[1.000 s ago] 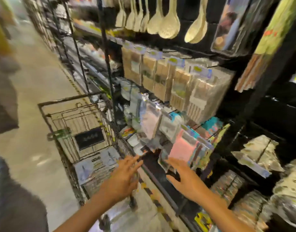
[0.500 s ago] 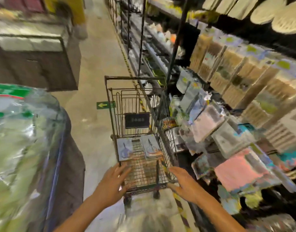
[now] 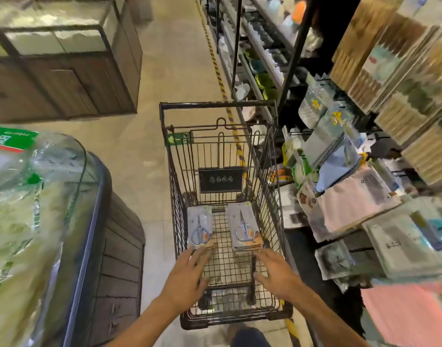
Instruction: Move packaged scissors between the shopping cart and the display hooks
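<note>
A black wire shopping cart (image 3: 176, 196) stands in the aisle in front of me. Two stacks of packaged scissors lie on its floor: a left stack (image 3: 199, 227) and a right stack (image 3: 243, 226), each a grey card with blue-handled scissors on top. My left hand (image 3: 187, 276) hovers over the cart's near end, fingers spread, fingertips just short of the left stack. My right hand (image 3: 275, 272) is likewise spread, fingertips close to the right stack. Neither hand holds anything.
Display hooks with hanging packaged goods (image 3: 345, 204) crowd the right side, close to the cart. A dark counter with a glass cover (image 3: 72, 221) sits at the left. A wooden cabinet (image 3: 65, 78) stands further back left. The aisle floor (image 3: 175, 58) runs ahead.
My view has swung from the display hooks to the cart. Both hands have moved over the cart's near end and reached toward the two stacks.
</note>
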The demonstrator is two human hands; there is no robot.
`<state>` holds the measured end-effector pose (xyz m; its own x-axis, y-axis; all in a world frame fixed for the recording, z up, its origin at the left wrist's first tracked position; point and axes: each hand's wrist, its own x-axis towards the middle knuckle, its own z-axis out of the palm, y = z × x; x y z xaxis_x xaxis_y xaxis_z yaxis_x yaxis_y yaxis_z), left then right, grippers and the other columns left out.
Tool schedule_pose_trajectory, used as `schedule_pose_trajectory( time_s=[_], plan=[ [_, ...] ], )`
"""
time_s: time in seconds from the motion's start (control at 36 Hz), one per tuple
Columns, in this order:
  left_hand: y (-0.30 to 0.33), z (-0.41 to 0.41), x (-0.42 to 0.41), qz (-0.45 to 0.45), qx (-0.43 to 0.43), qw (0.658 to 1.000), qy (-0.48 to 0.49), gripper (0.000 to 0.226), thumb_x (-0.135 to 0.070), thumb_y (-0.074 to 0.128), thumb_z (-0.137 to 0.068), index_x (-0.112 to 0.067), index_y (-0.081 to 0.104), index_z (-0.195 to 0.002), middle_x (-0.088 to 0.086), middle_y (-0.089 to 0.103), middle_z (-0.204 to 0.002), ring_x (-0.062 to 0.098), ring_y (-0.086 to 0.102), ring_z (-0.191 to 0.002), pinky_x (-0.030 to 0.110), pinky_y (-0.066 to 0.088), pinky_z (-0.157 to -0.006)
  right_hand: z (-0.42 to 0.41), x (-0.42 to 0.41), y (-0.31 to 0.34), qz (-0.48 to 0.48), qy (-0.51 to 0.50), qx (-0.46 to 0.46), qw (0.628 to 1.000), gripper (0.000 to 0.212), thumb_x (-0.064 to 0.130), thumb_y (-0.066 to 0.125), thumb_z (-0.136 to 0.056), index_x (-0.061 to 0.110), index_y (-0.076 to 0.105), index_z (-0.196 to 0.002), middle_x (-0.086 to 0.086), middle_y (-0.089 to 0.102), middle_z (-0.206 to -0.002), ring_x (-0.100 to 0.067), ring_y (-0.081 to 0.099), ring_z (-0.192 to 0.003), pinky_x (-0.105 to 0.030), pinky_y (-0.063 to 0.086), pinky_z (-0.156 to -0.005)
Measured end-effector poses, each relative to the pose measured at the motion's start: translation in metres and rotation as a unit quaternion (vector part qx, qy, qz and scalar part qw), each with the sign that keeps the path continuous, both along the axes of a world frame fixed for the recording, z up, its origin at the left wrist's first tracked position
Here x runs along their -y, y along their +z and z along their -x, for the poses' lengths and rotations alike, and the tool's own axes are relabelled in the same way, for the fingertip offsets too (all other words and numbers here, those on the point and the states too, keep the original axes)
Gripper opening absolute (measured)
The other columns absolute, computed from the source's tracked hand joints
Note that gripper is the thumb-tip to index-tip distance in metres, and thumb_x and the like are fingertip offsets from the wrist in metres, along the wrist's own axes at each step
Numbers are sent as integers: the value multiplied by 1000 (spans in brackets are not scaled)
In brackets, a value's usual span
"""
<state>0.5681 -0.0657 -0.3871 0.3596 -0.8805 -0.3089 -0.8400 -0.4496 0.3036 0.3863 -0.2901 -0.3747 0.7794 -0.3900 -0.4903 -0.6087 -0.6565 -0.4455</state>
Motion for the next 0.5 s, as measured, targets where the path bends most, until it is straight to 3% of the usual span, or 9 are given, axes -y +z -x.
schedule_pose_trajectory(
  time_s=[0.11,0.22,0.33,0.42,0.5],
  plan=[
    [-24,-14,40,-49,17,999,7,62,-52,40,-93,-25,37,-149,4,54,-149,33,50,-138,41,30,-119,-16,32,-21,-20,-19,-5,1000,53,33,58,-99,25,42,-148,3,37,-154,-19,28,-146,-29,22,-118],
    [-39,-22,70,-82,-22,996,42,65,-48,39,-99,-22,30,-157,5,32,-162,35,26,-151,45,12,-125,-29,56,-53,-40,-5,-27,999,57,34,57,-98,26,38,-151,2,39,-154,-23,34,-145,-32,31,-115],
    [-64,-25,87,-113,-52,991,46,67,-48,39,-95,-14,42,-152,16,48,-153,40,41,-143,52,30,-117,-37,67,-82,-45,-5,-60,997,55,32,55,-99,18,39,-150,-7,45,-148,-29,40,-138,-37,36,-110],
    [-85,-28,95,-127,-77,987,65,75,-53,23,-94,-16,31,-158,13,30,-163,38,22,-153,52,22,-124,-42,71,-109,-59,-23,-52,997,53,37,54,-98,18,44,-146,-4,50,-145,-27,43,-137,-34,34,-111],
    [-109,-29,105,-147,-93,982,74,80,-57,17,-91,-17,30,-159,11,26,-165,38,20,-153,52,19,-125,-43,71,-138,-74,-63,-62,993,56,37,60,-97,16,47,-146,-4,44,-149,-22,35,-142,-32,23,-121]
  ],
)
